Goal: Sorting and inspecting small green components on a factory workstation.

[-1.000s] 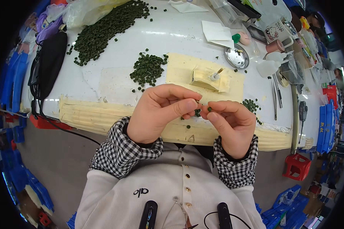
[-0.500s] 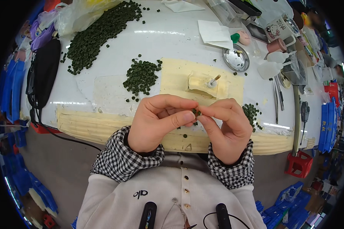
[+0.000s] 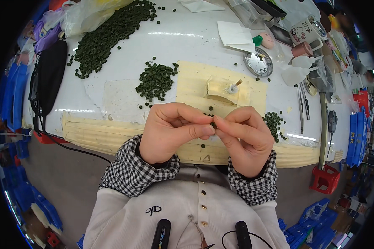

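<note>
Between my fingertips, over the table's near edge, is a small dark green piece [image 3: 213, 124], mostly covered by the fingers. My left hand [image 3: 170, 130] pinches it from the left with thumb and forefinger. My right hand [image 3: 247, 139] is closed on it from the other side, its fingertips touching the left ones. Two loose dark green pieces [image 3: 203, 146] lie near the hands, one below and one above the fingertips. A small pile of green pieces [image 3: 156, 81] lies beyond my left hand, and a smaller group [image 3: 273, 123] is right of my right hand.
Beyond the hands, a cream block [image 3: 222, 90] with a small upright stick rests on a yellow sheet [image 3: 189, 76]. A large green heap [image 3: 108, 37] spreads at the far left. Tweezers [image 3: 300, 110], a round metal dish [image 3: 258, 62], white bottles [image 3: 293, 75] and a cup sit at the right.
Both hands stay together at nearly the same spot, with the fingertips slightly shifted around the green piece. A loose piece now shows just above the fingertips.
</note>
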The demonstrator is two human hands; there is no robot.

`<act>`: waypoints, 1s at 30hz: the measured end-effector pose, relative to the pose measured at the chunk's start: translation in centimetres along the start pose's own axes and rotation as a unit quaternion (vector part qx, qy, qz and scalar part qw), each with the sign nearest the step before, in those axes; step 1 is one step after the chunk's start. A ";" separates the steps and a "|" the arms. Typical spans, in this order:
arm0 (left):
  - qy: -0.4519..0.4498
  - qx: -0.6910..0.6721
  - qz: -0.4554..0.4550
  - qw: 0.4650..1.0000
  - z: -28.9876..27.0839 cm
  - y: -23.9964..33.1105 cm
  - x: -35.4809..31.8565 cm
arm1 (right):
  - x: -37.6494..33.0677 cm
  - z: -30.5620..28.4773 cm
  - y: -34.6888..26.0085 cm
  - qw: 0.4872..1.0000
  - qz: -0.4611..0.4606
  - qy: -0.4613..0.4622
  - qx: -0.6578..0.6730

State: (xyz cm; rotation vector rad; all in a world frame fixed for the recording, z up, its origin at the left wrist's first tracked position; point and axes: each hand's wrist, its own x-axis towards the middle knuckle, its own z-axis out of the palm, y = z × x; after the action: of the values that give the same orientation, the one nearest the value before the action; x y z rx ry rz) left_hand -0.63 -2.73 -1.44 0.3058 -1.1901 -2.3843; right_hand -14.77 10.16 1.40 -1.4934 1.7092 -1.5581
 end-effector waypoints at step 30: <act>0.073 0.193 0.140 0.968 1.0 0.1 -0.2 | -0.1 0.5 0.5 0.998 -0.043 0.001 -0.041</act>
State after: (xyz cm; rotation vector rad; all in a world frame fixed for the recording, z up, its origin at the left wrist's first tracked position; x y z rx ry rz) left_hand -0.81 -1.97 -0.74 0.3977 -1.5115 -1.8503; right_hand -14.55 9.94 0.80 -1.6256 1.7497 -1.5497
